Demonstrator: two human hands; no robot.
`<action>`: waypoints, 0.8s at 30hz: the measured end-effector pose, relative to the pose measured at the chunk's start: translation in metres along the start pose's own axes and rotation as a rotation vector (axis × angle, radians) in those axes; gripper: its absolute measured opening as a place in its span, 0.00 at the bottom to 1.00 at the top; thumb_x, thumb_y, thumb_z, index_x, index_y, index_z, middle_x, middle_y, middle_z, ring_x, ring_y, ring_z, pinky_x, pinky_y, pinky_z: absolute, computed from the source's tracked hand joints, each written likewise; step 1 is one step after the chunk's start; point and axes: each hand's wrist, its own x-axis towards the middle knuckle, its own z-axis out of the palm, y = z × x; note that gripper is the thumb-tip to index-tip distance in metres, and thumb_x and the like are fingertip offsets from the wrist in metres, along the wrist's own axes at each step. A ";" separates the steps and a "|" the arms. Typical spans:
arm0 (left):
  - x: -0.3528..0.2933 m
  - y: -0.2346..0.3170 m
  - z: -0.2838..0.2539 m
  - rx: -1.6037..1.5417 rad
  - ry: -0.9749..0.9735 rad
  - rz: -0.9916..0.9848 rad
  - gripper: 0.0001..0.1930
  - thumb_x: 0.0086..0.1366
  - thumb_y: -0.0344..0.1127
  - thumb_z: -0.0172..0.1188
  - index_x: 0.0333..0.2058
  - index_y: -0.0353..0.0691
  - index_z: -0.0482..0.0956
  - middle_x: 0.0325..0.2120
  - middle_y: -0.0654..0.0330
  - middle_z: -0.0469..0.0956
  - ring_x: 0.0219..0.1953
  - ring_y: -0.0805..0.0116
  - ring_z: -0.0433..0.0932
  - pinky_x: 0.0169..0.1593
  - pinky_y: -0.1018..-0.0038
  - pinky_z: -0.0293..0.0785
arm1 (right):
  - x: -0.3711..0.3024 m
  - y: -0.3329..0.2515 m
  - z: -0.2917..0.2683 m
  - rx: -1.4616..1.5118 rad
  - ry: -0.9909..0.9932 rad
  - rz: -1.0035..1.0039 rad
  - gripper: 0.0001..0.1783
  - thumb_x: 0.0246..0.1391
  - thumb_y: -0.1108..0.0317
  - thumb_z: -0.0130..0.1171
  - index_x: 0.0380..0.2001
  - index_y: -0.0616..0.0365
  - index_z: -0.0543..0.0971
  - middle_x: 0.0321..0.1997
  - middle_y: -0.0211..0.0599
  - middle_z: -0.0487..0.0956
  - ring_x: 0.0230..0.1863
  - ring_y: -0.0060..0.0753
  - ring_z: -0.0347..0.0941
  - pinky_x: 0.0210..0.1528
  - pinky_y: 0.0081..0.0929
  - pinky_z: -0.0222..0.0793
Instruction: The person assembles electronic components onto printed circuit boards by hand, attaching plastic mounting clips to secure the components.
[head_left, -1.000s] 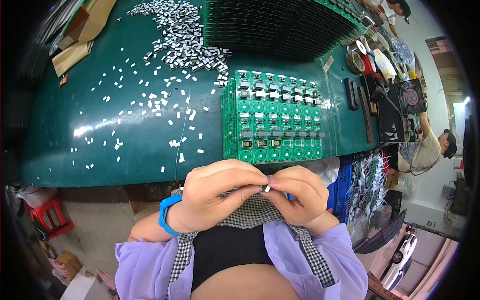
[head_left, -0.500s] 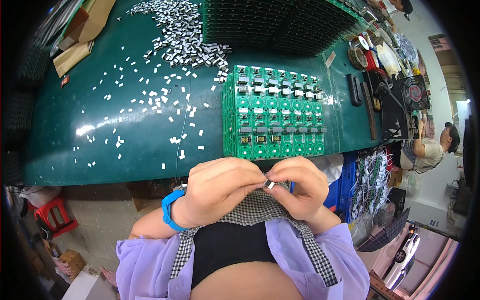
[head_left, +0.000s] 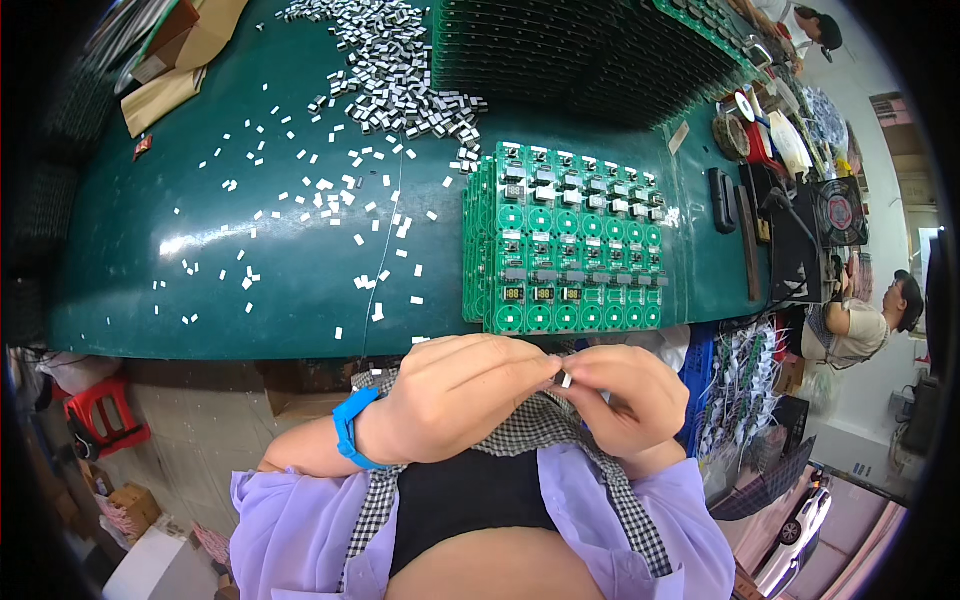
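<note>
Just beyond the front of my body, both hands meet at a small black-and-white display module point(head_left: 565, 380). My left hand point(head_left: 455, 395), a blue band on its wrist, is closed with its fingertips pinching at one end of the module. From the other side, the thumb and forefinger of my right hand point(head_left: 635, 395) grip it too. The fingers cover part of the module. Beyond them stands a stack of green circuit board panels point(head_left: 580, 235). Lit-looking digit displays point(head_left: 543, 294) sit in some slots of the top panel.
Many similar modules lie in a heap point(head_left: 400, 70) at the back of the green table point(head_left: 110, 270). White slips point(head_left: 345, 185) are scattered left of the panels. A tall block of stacked boards point(head_left: 560, 50) stands behind. A co-worker point(head_left: 865, 320) is at the right.
The whole view has shifted, so the table things appear farther right and lower. The module has turned slightly between my fingertips. Both hands are still pinched around it.
</note>
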 end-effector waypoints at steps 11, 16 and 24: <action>0.008 -0.003 -0.002 0.260 0.011 0.135 0.12 0.44 0.25 0.62 0.31 0.34 0.79 0.26 0.57 0.79 0.26 0.64 0.79 0.26 0.75 0.75 | 0.003 0.005 -0.001 -0.115 0.003 -0.077 0.15 0.36 0.83 0.67 0.33 0.65 0.80 0.33 0.43 0.81 0.31 0.35 0.80 0.31 0.24 0.77; 0.036 -0.038 -0.029 0.370 0.019 0.086 0.11 0.47 0.20 0.58 0.33 0.33 0.78 0.27 0.54 0.78 0.26 0.57 0.78 0.29 0.68 0.74 | 0.012 0.017 -0.025 -0.214 0.090 0.086 0.13 0.36 0.85 0.66 0.31 0.66 0.80 0.32 0.41 0.80 0.31 0.35 0.78 0.33 0.24 0.74; 0.054 -0.173 -0.050 0.805 -0.162 -0.190 0.13 0.56 0.25 0.57 0.41 0.34 0.73 0.33 0.51 0.73 0.40 0.52 0.73 0.43 0.62 0.72 | 0.019 0.031 -0.023 -0.437 -0.098 -0.047 0.16 0.32 0.84 0.63 0.32 0.65 0.80 0.31 0.40 0.78 0.28 0.37 0.77 0.27 0.26 0.73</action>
